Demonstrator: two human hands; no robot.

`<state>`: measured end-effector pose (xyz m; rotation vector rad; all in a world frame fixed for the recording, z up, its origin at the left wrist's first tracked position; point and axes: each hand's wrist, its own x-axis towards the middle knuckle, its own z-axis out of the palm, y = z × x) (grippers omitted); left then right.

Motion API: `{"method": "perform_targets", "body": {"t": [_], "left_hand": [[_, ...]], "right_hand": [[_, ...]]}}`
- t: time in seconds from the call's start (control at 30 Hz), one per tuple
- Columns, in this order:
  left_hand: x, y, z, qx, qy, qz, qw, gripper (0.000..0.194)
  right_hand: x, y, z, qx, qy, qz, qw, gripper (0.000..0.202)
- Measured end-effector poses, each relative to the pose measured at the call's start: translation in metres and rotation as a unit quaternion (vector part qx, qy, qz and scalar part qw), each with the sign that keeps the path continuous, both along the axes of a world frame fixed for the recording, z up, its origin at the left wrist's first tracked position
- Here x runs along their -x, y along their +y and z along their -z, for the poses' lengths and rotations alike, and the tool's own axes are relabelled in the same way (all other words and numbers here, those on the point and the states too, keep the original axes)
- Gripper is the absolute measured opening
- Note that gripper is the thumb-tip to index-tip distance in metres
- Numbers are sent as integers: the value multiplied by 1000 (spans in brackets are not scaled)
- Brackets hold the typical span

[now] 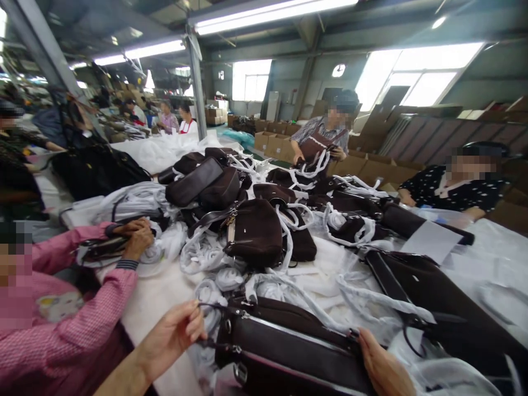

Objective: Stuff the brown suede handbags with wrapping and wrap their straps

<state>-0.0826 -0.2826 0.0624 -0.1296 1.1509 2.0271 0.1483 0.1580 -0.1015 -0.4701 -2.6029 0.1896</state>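
Note:
A dark brown bag (pixel 297 344) with metal zips and white-wrapped handles lies at the bottom centre. At its left end my left hand (pixel 175 335) is closed, its fingers pinching a thin dark strap or zip pull that runs to the bag. My right hand (pixel 381 360) is at the bag's right end, thumb and fingers closed on the bag's edge near a zip end. Beyond this bag, another dark brown bag (pixel 258 234) stands upright on the table.
Many dark bags and white wrapped straps cover the white table (pixel 148 302). At left, a person in pink sleeves (pixel 99 308) handles a bag. Two people (pixel 317 143) stand across the table. A large dark bag (pixel 445 297) lies at right.

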Motion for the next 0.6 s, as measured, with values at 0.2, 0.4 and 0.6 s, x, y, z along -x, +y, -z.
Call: {"method": "perform_targets", "body": {"t": [0.2,0.4,0.6], "left_hand": [[0,17,-8,-14,23,-2,1000,46],[15,2,8,241,173,-14,955,39],[-11,-19,26,428,418,197,777,31]], "right_hand": [[17,-30,-63,-104,23,-90,990,48],[24,-69,-82,-14,59,-10,998,52],[-58,-68,-99,227,-37,19,973,46]]}}
